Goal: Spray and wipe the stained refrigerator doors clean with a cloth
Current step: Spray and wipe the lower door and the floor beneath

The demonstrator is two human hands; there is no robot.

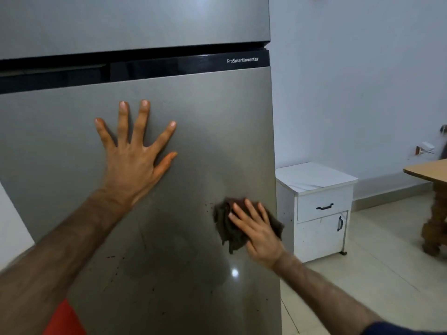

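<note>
A tall grey refrigerator fills the view; its lower door [208, 131] carries small dark specks around the middle and lower part. My left hand [135, 160] lies flat on that door with fingers spread, holding nothing. Lower right on the same door, my right hand [256, 228] presses a crumpled dark brown cloth [227, 228] against the metal near the door's right edge. Several specks sit just left of the cloth. The upper door [145, 20] is above a black band. No spray bottle is in view.
A small white cabinet [321, 209] with a drawer and a door stands right of the refrigerator against the pale wall. A wooden table [430, 172] with a carved leg juts in at the far right. Pale floor tiles [362, 281] lie below.
</note>
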